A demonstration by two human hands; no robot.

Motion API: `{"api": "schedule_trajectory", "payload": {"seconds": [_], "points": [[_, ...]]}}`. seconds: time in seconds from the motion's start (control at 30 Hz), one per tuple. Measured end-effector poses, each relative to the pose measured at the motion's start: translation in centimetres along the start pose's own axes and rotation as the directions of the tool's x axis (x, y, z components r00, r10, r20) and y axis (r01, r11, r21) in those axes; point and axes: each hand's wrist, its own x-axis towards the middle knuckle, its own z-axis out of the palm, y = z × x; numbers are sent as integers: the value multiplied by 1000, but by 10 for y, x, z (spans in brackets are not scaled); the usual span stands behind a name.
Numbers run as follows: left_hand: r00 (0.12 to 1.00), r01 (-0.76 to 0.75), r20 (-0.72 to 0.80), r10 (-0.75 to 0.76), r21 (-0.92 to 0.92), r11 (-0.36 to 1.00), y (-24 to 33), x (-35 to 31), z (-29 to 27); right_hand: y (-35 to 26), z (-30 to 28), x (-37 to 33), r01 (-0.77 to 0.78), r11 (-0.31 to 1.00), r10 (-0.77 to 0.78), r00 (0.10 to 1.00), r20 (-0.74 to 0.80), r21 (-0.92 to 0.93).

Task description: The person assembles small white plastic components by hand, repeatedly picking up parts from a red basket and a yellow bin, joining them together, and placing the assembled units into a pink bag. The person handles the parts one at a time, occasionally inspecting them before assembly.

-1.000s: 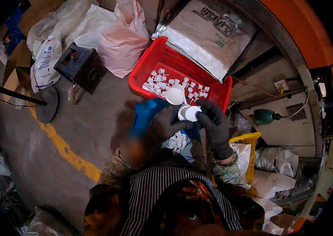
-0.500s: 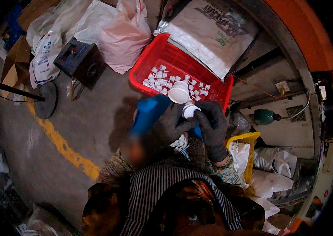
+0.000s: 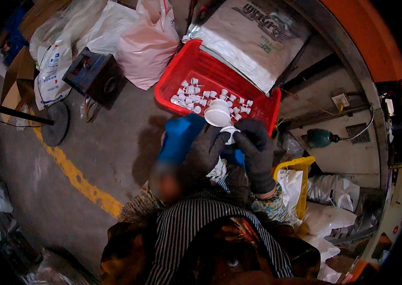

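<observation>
My left hand (image 3: 205, 148), in a dark grey glove, pinches the lower part of a white plastic moulded piece (image 3: 218, 114). From the other side my right hand (image 3: 256, 148), gloved alike, closes its fingertips on the same part. The piece has a wide round cup at its far end and a smaller rounded part between my fingers. It is held over the near edge of a red plastic basket (image 3: 160, 91). Inside the basket lie several small white plastic parts (image 3: 192, 97), some with short stems. My fingers hide some of the piece.
A pink-white bag (image 3: 145, 50) and a dark metal box (image 3: 95, 76) stand left of the basket. A large printed sack (image 3: 253, 42) lies behind it. To the right are a yellow crate (image 3: 301, 166), white bags (image 3: 329, 221) and a green bottle-shaped object (image 3: 322, 138). A black round-based stand (image 3: 57, 124) is far left.
My fingers have shifted around the white piece, and its lower part shows less between them. The hands stay in nearly the same place before the basket.
</observation>
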Motion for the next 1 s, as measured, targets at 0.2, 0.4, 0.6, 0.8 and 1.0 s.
{"api": "schedule_trajectory", "payload": {"seconds": [0.2,0.4,0.6,0.8,1.0], "points": [[957,-279,14,289,311,909,7,-1,0,-16,9,-1,-208,924,207,978,36,320],[991,-86,-94,92,67,994,11,0,15,-14,6,-4,-190,938,186,982,40,292],[850,-445,38,525,585,678,-14,-5,23,-22,9,-6,-305,776,317,945,76,552],[955,-223,-117,273,327,918,0,-3,32,-20,14,-5,-269,766,308,951,34,583],[954,-192,-165,250,304,933,-10,-1,37,-12,11,-1,-365,719,408,911,66,592]]}}
